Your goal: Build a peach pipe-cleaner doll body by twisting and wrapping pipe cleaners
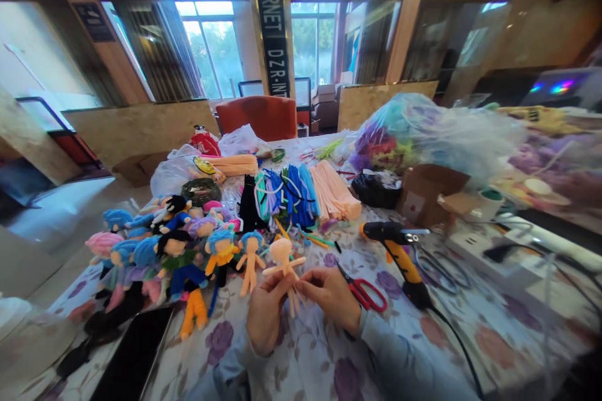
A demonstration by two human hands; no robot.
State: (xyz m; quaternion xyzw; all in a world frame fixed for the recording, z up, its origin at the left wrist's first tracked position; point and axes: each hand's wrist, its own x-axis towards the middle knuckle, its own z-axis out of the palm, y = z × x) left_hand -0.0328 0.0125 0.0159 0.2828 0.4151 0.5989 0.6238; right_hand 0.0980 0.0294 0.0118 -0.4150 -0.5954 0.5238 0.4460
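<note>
A bare peach doll figure (281,252), which looks made of pipe cleaners, stands upright between my two hands. My left hand (267,310) pinches its lower body from the left. From the right, my right hand (329,294) pinches it near the waist and leg. Just to the left lies a similar peach doll with blue hair (251,257). Red-handled scissors (364,293) lie beside my right wrist. Several finished dolls (179,257) with coloured hair and clothes are heaped at the left. Orange doll trousers (194,313) lie in front of them.
Bundles of blue pipe cleaners (294,194) and peach pipe cleaners (332,191) lie behind my hands. A yellow-black glue gun (399,257) with its cord is at the right, near a power strip (498,257). A phone (134,351) lies front left; plastic bags (423,131) stand behind.
</note>
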